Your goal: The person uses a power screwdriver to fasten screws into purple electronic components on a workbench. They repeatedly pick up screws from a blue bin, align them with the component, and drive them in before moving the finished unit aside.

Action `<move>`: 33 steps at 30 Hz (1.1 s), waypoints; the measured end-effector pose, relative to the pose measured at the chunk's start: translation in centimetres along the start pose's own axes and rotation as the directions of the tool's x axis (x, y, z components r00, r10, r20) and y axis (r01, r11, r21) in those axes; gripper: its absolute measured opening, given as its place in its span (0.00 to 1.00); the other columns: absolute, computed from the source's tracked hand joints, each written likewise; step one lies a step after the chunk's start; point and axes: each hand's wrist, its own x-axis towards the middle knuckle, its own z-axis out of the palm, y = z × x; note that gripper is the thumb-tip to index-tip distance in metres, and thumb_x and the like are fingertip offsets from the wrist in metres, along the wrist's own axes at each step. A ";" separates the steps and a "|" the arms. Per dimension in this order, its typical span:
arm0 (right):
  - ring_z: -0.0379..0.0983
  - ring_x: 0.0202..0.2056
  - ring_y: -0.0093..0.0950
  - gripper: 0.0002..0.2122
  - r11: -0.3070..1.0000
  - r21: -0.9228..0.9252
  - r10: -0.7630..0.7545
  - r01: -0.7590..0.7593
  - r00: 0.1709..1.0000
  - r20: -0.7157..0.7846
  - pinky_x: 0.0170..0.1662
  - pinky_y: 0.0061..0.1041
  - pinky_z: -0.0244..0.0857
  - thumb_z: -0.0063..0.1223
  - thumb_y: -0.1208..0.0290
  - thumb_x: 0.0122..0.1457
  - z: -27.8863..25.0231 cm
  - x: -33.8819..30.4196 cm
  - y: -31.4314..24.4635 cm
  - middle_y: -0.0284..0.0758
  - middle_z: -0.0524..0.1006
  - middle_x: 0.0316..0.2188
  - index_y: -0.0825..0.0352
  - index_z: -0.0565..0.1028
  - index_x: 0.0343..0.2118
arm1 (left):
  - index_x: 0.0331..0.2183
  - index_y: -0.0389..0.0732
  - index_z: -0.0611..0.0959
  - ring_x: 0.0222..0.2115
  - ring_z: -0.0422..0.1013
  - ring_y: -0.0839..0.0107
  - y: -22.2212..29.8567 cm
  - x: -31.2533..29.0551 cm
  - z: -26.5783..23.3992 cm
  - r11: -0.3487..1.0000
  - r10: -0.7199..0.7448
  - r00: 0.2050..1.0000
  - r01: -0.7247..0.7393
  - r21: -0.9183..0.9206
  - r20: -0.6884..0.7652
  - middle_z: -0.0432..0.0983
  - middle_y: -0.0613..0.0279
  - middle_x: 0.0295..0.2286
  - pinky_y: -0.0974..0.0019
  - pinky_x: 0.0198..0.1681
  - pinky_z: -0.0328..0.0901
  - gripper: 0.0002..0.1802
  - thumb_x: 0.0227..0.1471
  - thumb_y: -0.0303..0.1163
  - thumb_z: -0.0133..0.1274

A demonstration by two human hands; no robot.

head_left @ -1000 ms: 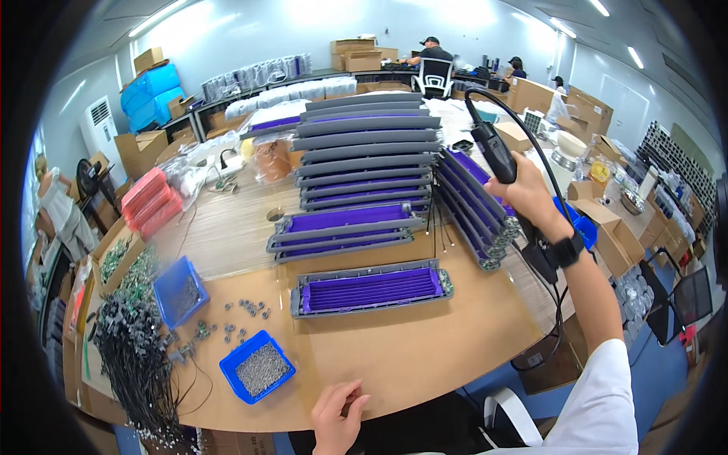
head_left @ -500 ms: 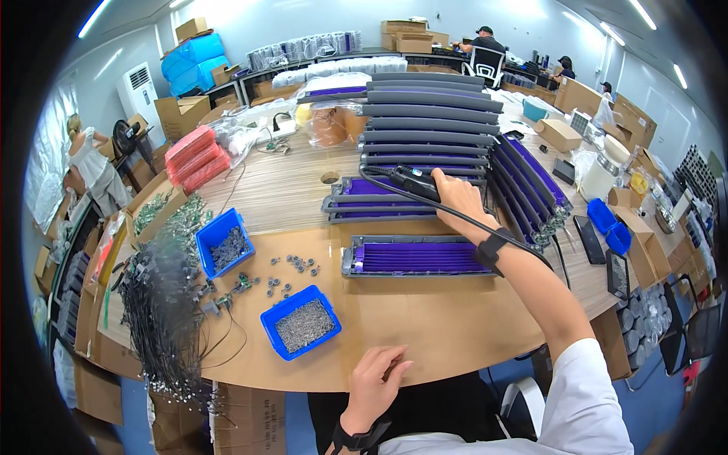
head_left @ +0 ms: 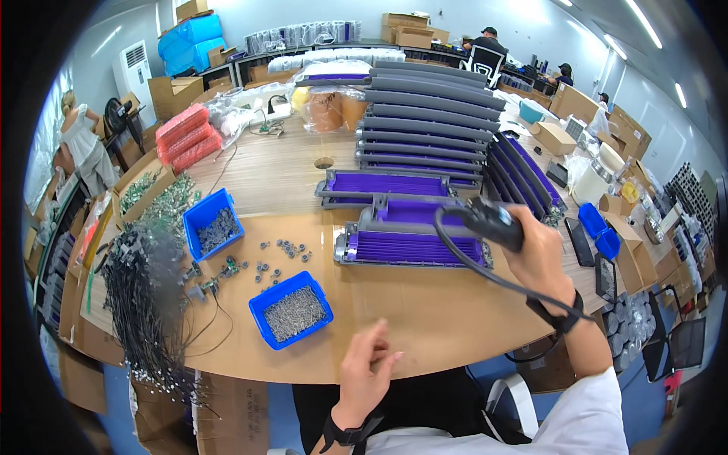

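My right hand (head_left: 537,254) is closed around a black corded electric screwdriver (head_left: 493,225), held over the right end of the grey-and-purple panels. Its black cable loops forward and back past my wrist. Directly in front of me lies a long grey housing with a purple ribbed inside (head_left: 413,252). Another grey-and-purple panel (head_left: 415,210) overlaps its back edge; the tool hides its right end. My left hand (head_left: 368,371) hovers at the table's near edge, fingers loosely bent and apart, nothing visible in it. Left of it stands a blue bin of small screws (head_left: 297,312).
A second blue bin (head_left: 214,231) holds small grey parts, with loose ones (head_left: 292,248) scattered beside it. Black cables (head_left: 144,303) heap at the left. Stacked grey panels (head_left: 428,110) stand behind, more (head_left: 523,174) at the right. A phone (head_left: 578,241) lies right. Other people sit or stand farther off.
My right hand has drawn the screwdriver rightward and toward me. A grey-and-purple panel now overlaps the near housing's back edge. My left hand has risen slightly, its fingers opening.
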 end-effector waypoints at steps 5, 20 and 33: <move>0.77 0.32 0.45 0.23 0.993 0.103 0.034 -0.055 0.981 0.192 0.34 0.34 0.70 0.60 0.84 0.37 -3.2 -5.6 -2.7 0.45 0.78 0.29 0.68 0.73 0.41 | 0.61 0.42 0.61 0.52 0.62 0.60 0.6 -0.3 0.2 0.964 0.159 0.971 -0.114 0.239 -0.177 0.61 0.54 0.51 0.58 0.46 0.69 0.42 0.47 0.24 0.62; 0.75 0.31 0.51 0.15 0.977 0.043 0.176 -0.209 0.902 0.394 0.33 0.46 0.68 0.60 0.73 0.49 1.9 3.1 -2.4 0.50 0.77 0.25 0.67 0.68 0.39 | 0.36 0.39 0.83 0.48 0.67 0.51 0.5 1.5 -0.8 0.832 0.239 0.971 -0.206 0.514 0.003 0.72 0.54 0.45 0.54 0.50 0.64 0.12 0.45 0.22 0.61; 0.77 0.32 0.48 0.12 0.987 -0.149 0.001 0.054 0.938 0.347 0.32 0.47 0.70 0.50 0.81 0.50 15.0 9.0 1.2 0.48 0.78 0.28 0.67 0.66 0.39 | 0.30 0.36 0.80 0.45 0.67 0.51 0.0 1.6 -1.1 0.859 0.252 0.967 -0.203 0.470 -0.043 0.72 0.54 0.41 0.54 0.48 0.63 0.08 0.42 0.19 0.59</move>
